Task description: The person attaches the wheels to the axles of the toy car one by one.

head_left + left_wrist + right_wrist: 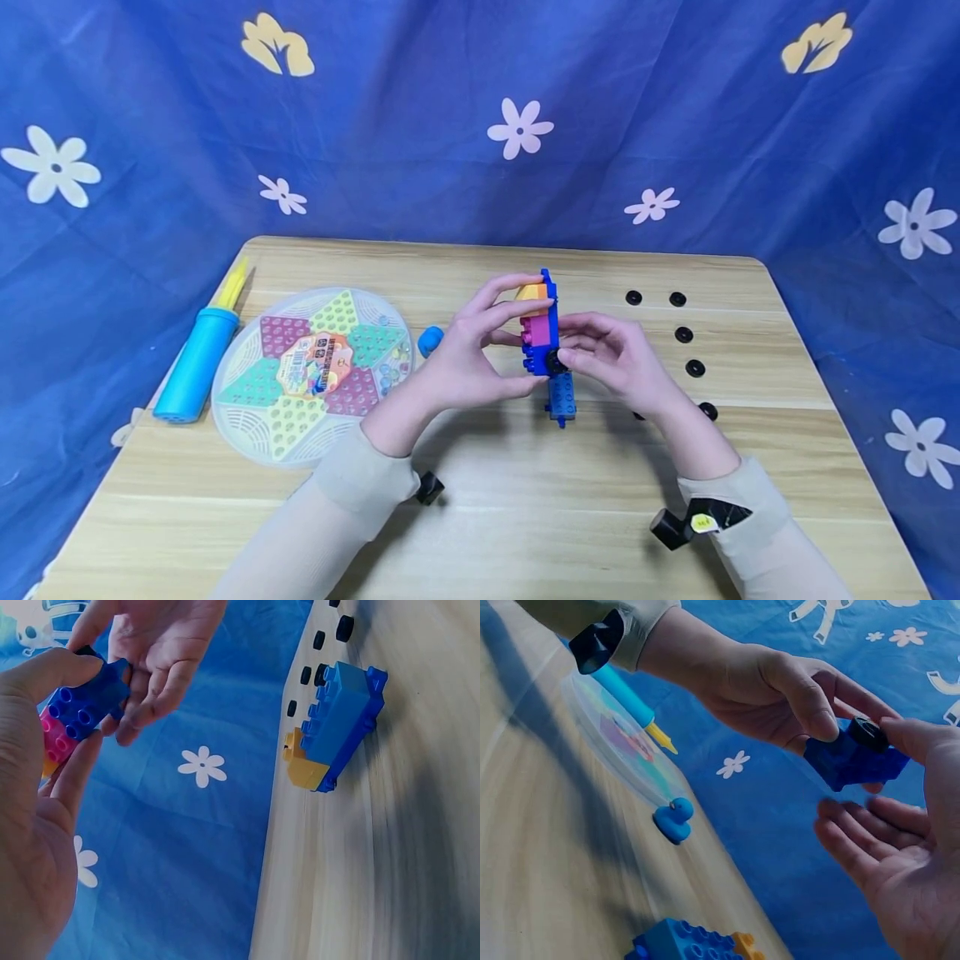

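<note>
Above the middle of the table, my left hand (pixel 476 350) grips a toy block car (pixel 537 329) with a blue base and pink, orange and blue bricks. The car is held on end, its studs facing left. My right hand (pixel 618 358) pinches a black wheel (pixel 868 733) against the side of the blue base, with thumb and index finger; its other fingers are extended behind. Whether the wheel is seated cannot be made out. Below the hands, a second block car (pixel 337 712) with blue bricks and a yellow one stands on the table, partly hidden in the head view.
Several loose black wheels (pixel 683 334) lie on the right of the table (pixel 510 533). To the left are a blue rubber duck (pixel 675 820), a round Chinese checkers board (pixel 247 429) and a blue balloon pump (pixel 195 362) with a yellow nozzle. A blue flowered cloth (pixel 420 125) hangs behind.
</note>
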A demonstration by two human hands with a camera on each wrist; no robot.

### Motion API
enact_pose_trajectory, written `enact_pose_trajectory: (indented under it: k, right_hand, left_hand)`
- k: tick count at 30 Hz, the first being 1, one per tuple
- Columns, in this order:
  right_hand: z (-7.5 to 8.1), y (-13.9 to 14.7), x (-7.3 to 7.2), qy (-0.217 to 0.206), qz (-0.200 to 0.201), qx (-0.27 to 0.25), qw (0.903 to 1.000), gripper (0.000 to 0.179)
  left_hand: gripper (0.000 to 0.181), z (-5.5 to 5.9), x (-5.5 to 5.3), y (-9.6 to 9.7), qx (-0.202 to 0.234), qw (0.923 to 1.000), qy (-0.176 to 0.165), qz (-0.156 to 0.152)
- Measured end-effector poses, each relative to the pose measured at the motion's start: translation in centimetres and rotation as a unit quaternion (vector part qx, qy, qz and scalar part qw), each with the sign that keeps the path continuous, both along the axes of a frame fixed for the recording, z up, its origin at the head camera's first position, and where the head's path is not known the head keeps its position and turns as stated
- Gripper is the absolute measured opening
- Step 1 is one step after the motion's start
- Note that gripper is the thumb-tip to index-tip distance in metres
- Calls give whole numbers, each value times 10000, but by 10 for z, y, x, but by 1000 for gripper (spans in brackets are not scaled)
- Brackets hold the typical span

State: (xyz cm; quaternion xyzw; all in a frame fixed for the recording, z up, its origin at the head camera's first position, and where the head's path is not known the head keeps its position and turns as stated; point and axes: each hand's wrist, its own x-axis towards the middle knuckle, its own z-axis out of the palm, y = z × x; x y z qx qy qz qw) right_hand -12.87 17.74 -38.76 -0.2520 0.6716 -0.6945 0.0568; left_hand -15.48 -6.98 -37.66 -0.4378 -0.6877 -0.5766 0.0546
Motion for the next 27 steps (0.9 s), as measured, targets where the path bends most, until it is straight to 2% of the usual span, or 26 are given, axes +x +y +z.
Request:
enact_pose_trajectory:
  k: [4, 10, 15, 19, 22, 27]
  right_hand:
    - [-2, -1, 1, -177, 264, 81, 9995, 34]
    - [-5, -2, 2, -260, 241, -100, 9993, 34]
    - [-7, -4, 2, -127, 158, -200, 9996, 34]
    - [-9, -5, 2, -24, 53, -267, 9996, 34]
    - [-10, -5, 2, 25, -31, -333, 9994, 34]
    - [-12, -6, 2, 30, -145, -368, 9992, 34]
  left_hand:
    - [83, -1, 1, 1, 94, 9999, 16, -124]
    - [83, -1, 2, 1, 108, 9997, 41, -209]
    - [84, -1, 1, 2, 188, 9994, -61, -285]
    - [89, 0, 1, 4, 314, 9986, -290, -296]
    - [91, -1, 0, 5, 417, 9975, -529, -197]
    - [89, 0, 0, 9, 455, 9922, -1162, 71]
